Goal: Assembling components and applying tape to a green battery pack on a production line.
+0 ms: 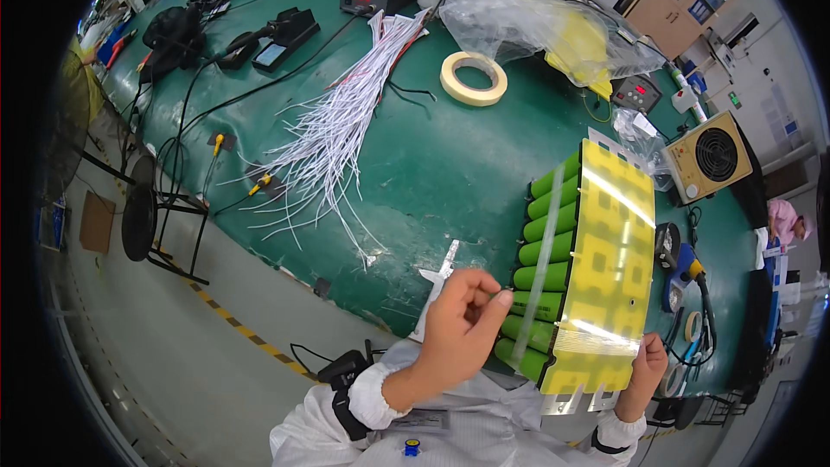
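left hand (458,324): fingers pinched together on what looks like the end of a clear tape strip (543,259) running across the green cells. Hard to see the tape end itself, it's tiny.
right hand (647,372): fingers curled round the near corner of the battery pack (588,268), looks like it's steadying the pack so it doesn't slide while the tape is handled.
battery pack: green cylinder cells stacked in a row, yellow insulating sheet on top, lying at the near edge of the green surface (432,164), right between both hands.
metal strip (437,285): lies just left of the pack, under the left hand.
white wire bundle (333,125): fanned out further back, well apart from the pack.
tape roll (473,78): beyond that, flat on the surface.
plastic bag (536,13): at the far side, with yellow stuff inside.
small fan box (709,156): off to the right, nothing actually blocks the hands.
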Available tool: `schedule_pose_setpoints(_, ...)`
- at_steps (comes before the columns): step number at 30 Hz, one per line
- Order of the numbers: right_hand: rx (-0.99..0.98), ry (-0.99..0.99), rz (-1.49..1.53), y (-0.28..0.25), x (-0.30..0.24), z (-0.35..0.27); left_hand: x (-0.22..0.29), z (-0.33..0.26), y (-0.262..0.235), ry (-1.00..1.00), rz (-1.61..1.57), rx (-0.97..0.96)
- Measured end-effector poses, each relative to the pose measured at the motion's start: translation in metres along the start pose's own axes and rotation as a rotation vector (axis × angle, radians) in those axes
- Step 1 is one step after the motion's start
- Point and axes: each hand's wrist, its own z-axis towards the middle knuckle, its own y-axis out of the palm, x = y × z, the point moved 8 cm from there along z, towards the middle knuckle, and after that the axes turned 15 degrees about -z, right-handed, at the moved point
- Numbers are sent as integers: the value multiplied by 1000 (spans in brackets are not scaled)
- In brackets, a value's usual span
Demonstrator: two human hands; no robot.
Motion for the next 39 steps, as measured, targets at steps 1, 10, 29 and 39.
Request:
schedule_pose_setpoints(1,3,4,9,0,-1,0,-1,-6,-1,1,2,-6)
schedule_pose_setpoints(10,-28,41,84,2,11,0,14,-75,35,368,127,-520)
schedule_pose_setpoints(29,-197,188,361,14,14,1,0,-77,31,275,317,-419)
schedule_pose_setpoints(39,-319,293,582,25,32,-4,11,-84,28,361,600,-336)
